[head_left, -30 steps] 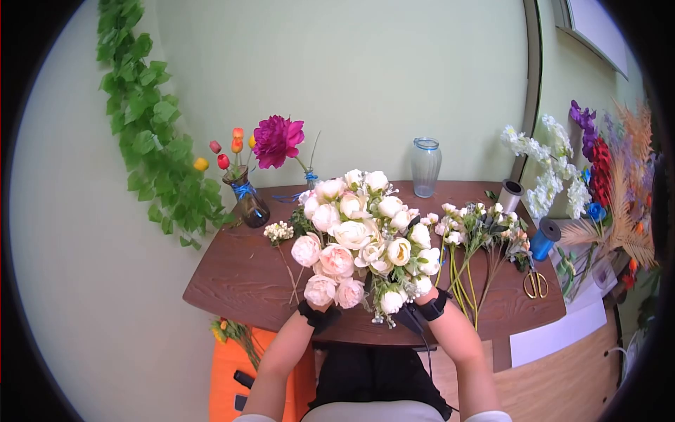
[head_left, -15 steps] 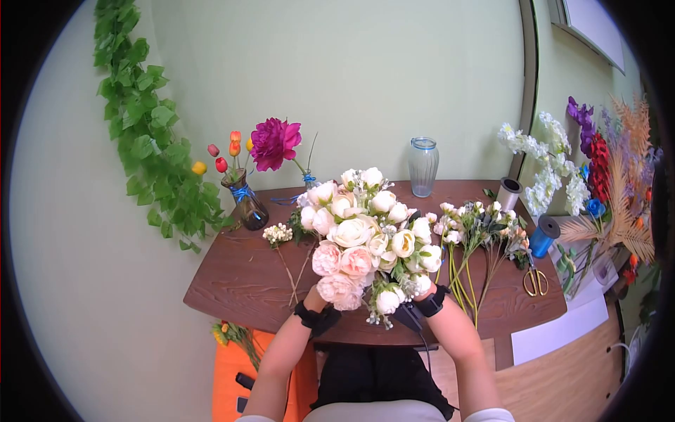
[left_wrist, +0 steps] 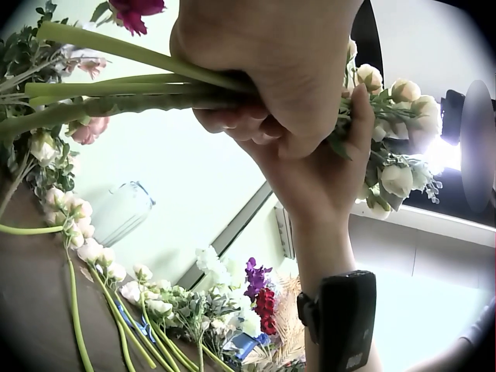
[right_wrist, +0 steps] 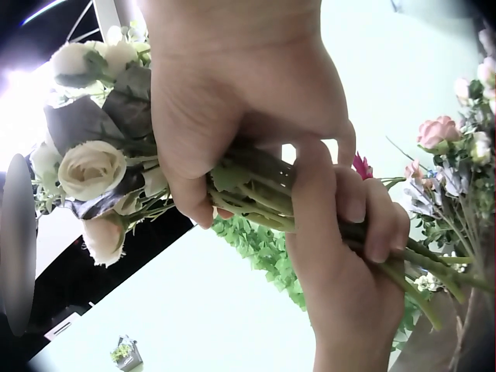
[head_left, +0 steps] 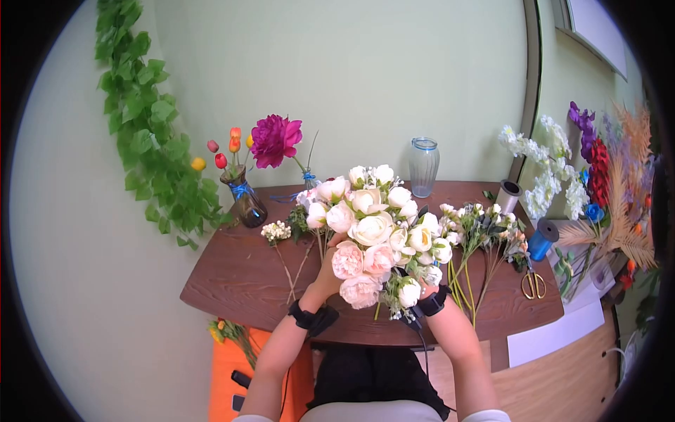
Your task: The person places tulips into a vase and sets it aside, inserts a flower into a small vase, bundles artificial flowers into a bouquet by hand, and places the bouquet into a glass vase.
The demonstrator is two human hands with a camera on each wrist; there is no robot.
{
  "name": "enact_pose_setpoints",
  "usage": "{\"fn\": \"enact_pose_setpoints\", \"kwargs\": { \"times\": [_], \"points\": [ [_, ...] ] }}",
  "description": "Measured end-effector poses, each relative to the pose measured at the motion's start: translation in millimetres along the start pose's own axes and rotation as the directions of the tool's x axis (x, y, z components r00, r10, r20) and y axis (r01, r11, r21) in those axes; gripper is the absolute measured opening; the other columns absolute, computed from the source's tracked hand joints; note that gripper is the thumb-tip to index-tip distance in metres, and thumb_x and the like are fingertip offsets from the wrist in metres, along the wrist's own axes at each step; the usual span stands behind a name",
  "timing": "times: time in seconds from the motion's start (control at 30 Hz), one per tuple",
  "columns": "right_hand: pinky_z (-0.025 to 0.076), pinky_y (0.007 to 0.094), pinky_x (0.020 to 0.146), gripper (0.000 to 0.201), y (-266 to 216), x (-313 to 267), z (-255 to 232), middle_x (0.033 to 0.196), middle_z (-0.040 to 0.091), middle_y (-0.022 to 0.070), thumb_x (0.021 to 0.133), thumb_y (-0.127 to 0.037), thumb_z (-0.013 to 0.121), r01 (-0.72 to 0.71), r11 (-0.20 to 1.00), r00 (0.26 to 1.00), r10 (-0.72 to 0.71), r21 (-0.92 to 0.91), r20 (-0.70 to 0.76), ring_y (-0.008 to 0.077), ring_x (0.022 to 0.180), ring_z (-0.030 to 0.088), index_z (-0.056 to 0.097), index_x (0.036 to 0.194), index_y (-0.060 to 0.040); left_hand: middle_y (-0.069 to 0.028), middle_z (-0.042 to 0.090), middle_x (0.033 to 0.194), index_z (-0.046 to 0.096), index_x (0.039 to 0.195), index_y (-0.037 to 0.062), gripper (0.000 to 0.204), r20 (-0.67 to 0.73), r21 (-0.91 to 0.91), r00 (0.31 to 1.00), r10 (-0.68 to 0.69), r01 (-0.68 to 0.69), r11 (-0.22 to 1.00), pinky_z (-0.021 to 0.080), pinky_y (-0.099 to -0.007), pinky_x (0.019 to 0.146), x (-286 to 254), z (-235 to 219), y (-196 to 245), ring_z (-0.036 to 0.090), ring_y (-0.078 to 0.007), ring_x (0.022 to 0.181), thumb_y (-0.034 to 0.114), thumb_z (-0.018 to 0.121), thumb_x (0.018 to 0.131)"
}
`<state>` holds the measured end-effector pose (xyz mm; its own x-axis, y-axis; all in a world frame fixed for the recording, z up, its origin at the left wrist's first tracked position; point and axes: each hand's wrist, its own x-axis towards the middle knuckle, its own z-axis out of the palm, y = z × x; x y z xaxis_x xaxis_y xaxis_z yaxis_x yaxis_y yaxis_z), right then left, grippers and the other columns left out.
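A large bouquet [head_left: 373,228] of white and pale pink blooms is held over the front of the table, its heads hiding most of both hands in the head view. My left hand [right_wrist: 349,225] curls round the lower green stems [left_wrist: 116,89], whose ends stick out past it. Closer to the blooms, my right hand [right_wrist: 240,93] grips the same bundle, its thumb and fingers around stems and leaves. The two hands sit close together along the bundle. Left of the bouquet lies a sprig of small white berries [head_left: 276,231].
More white blooms [head_left: 453,228] on long stems lie to the right on the brown table [head_left: 232,281]. Scissors [head_left: 534,284], a blue ribbon spool [head_left: 543,239] and a grey spool [head_left: 509,195] are beside them. Behind stand a glass vase [head_left: 425,169] and a dark tulip vase [head_left: 246,200].
The bouquet has shifted right and turned, its pink blooms moving from the left edge toward the middle. More of my left hand now shows on its left side.
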<state>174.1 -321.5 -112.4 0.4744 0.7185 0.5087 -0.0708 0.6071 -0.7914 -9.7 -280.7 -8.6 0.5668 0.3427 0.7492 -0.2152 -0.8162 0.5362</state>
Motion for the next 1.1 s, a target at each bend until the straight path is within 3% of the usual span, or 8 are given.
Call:
{"fn": "enact_pose_setpoints", "kwargs": {
  "times": [0.13,0.2,0.47,0.73,0.8,0.93,1.0,1.1],
  "points": [
    [0.039,0.0291,0.083,0.034,0.5,6.6,-2.8,0.108,0.05,0.0068,0.083,-0.011,0.05,0.001,1.0,1.0,-0.001,-0.016,0.02,0.0159,0.095,0.047,0.042,0.115,-0.0015,-0.0099,0.055,0.104,0.055,0.101,0.0041,0.043,0.057,0.102,0.998,-0.009,0.004,0.995,0.033,-0.0331,0.091,0.4,2.4,-3.0,0.044,-0.0264,0.107,0.021,0.07,0.065],
    [0.039,0.0292,0.083,0.034,0.8,7.4,-3.8,0.108,0.05,0.0068,0.083,-0.011,0.05,0.002,1.0,1.0,-0.002,-0.024,0.03,0.016,0.095,0.047,0.042,0.115,-0.0015,-0.0094,0.055,0.104,0.055,0.101,0.0041,0.039,0.017,-0.141,0.998,-0.053,0.055,0.989,0.032,-0.0332,0.091,-1.2,6.6,-3.0,0.041,-0.0258,0.111,0.019,0.069,0.068],
    [0.039,0.0294,0.083,0.034,5.7,3.0,-10.6,0.107,0.05,0.007,0.082,-0.011,0.051,0.005,0.999,0.999,-0.002,-0.051,0.054,0.0164,0.095,0.047,0.043,0.114,-0.0016,-0.0121,0.057,0.101,0.049,0.107,0.0003,0.044,0.055,-0.271,0.988,-0.145,0.155,0.95,0.043,-0.0311,0.078,-12.4,7.6,-11.8,0.057,-0.0223,0.09,0.018,0.067,0.071],
    [0.039,0.0297,0.083,0.034,10.5,2.6,-18.8,0.107,0.05,0.0073,0.082,-0.01,0.052,0.009,0.998,0.997,-0.004,-0.065,0.077,0.0168,0.095,0.048,0.043,0.114,-0.0018,-0.0137,0.05,0.096,0.041,0.106,-0.0018,0.055,-0.321,0.089,0.945,-0.061,0.094,0.992,0.042,-0.0341,0.077,-2.5,-8.7,28.4,0.053,-0.0248,0.085,0.02,0.071,0.065],
    [0.039,0.0298,0.083,0.034,14.2,1.4,-13.8,0.107,0.05,0.0073,0.082,-0.01,0.052,0.006,0.998,0.997,0.0,-0.066,0.083,0.0169,0.095,0.048,0.043,0.114,-0.0018,-0.0157,0.044,0.105,0.037,0.11,-0.0015,0.065,-0.345,0.307,0.922,0.178,-0.069,0.949,0.038,-0.035,0.084,7.1,-14.8,53.6,0.048,-0.0257,0.095,0.021,0.074,0.062],
    [0.039,0.0299,0.083,0.034,20.3,-6.0,-10.0,0.107,0.05,0.0074,0.081,-0.01,0.052,-0.002,0.998,0.995,0.009,-0.067,0.102,0.0171,0.094,0.048,0.043,0.113,-0.0018,-0.0164,0.039,0.116,0.032,0.118,-0.0013,0.076,0.07,0.311,0.998,-0.002,-0.02,0.95,0.032,-0.0355,0.092,-21.0,-22.0,27.7,0.041,-0.0275,0.107,0.019,0.074,0.058],
    [0.039,0.03,0.083,0.034,22.8,-8.0,-7.2,0.107,0.05,0.0075,0.081,-0.01,0.052,-0.001,0.998,0.994,0.008,-0.068,0.107,0.0172,0.094,0.048,0.043,0.113,-0.0019,-0.0144,0.04,0.118,0.03,0.121,-0.0002,0.075,0.078,0.465,0.974,0.213,-0.224,0.856,0.033,-0.0345,0.093,-17.1,-21.0,40.6,0.042,-0.0241,0.109,0.011,0.072,0.06],
    [0.04,0.0301,0.083,0.034,24.1,-6.9,-4.7,0.107,0.05,0.0076,0.081,-0.01,0.052,0.002,0.997,0.994,0.006,-0.071,0.111,0.0173,0.094,0.048,0.043,0.113,-0.0019,-0.0116,0.047,0.115,0.033,0.121,-0.0002,0.064,-0.181,-0.19,0.962,-0.204,0.169,0.967,0.039,-0.0315,0.089,-13.2,-13.2,52.3,0.049,-0.0192,0.104,-0.001,0.065,0.066]
  ]
}}
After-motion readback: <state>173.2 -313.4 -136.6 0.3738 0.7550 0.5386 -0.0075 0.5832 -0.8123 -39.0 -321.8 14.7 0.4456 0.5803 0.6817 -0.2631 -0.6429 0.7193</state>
